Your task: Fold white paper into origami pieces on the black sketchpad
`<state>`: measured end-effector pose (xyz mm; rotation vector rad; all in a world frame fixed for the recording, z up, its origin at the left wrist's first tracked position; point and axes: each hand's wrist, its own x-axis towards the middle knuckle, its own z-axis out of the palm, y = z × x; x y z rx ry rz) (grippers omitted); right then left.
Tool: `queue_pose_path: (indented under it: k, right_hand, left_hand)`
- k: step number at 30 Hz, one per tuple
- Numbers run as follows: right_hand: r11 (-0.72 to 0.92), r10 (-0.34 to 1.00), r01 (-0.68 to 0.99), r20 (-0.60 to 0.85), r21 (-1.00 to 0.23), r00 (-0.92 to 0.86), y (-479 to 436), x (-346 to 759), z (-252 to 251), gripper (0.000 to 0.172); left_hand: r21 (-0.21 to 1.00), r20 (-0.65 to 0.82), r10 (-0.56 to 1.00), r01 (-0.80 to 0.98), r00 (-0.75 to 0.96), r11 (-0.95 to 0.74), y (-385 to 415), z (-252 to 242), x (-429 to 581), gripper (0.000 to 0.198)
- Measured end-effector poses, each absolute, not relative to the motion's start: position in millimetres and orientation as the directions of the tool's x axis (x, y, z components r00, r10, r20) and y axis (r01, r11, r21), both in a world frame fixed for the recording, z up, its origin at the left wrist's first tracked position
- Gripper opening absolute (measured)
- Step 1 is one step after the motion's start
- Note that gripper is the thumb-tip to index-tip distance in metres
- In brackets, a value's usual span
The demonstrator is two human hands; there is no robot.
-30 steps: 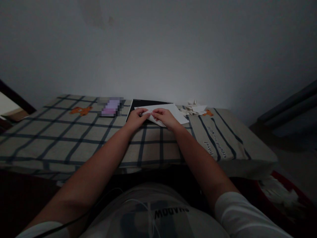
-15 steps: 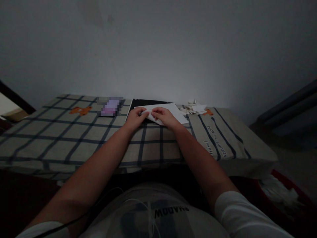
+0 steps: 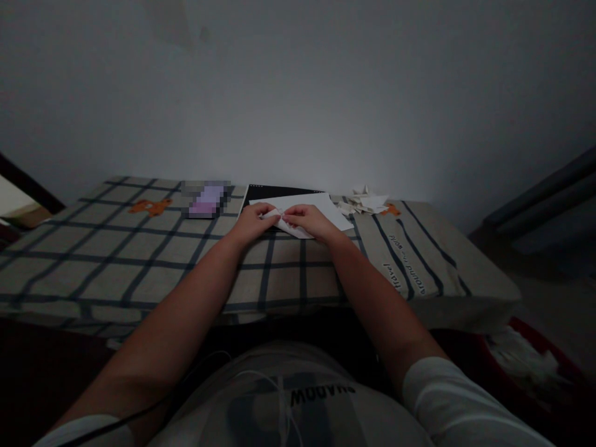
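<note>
My left hand (image 3: 254, 221) and my right hand (image 3: 311, 220) meet at the far middle of the table, fingers pinched on a small folded white paper (image 3: 289, 227). The piece lies between the two thumbs, low over the cloth. Behind the hands a larger white sheet (image 3: 326, 207) lies on a black pad (image 3: 274, 192). Both forearms stretch forward from my lap.
A checked tablecloth (image 3: 139, 254) with orange bear prints covers the table against a pale wall. A blurred purple object (image 3: 207, 200) lies to the left of the pad. A heap of folded paper pieces (image 3: 365, 202) sits at the back right. A red bin with white scraps (image 3: 526, 360) stands low right.
Both hands with the folded paper have drawn slightly toward me; the fingers have shifted a little along the fold.
</note>
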<state>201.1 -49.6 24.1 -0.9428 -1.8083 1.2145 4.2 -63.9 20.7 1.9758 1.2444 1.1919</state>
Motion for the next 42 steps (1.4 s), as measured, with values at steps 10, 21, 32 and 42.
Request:
queue_pose_path:
  k: [10,21,32,42]
  right_hand:
    - [0.333,0.857,0.189,0.212,-0.924,-0.470,-45.7,201.2,21.1,0.021]
    - [0.266,0.878,0.122,0.189,-0.956,-0.440,-46.5,198.8,21.3,0.021]
    - [0.273,0.873,0.187,0.161,-0.944,-0.460,-51.4,201.4,25.4,0.017]
    - [0.312,0.836,0.114,0.215,-0.943,-0.505,-45.3,200.6,19.9,0.019]
  left_hand:
    - [0.762,0.375,0.894,0.467,0.246,-0.448,-65.0,21.9,2.0,0.037]
    - [0.793,0.381,0.907,0.442,0.177,-0.419,-62.6,23.1,2.9,0.034]
    - [0.785,0.351,0.910,0.460,0.223,-0.415,-65.7,25.6,3.3,0.029]
    - [0.793,0.379,0.905,0.437,0.191,-0.425,-65.4,24.1,2.5,0.029]
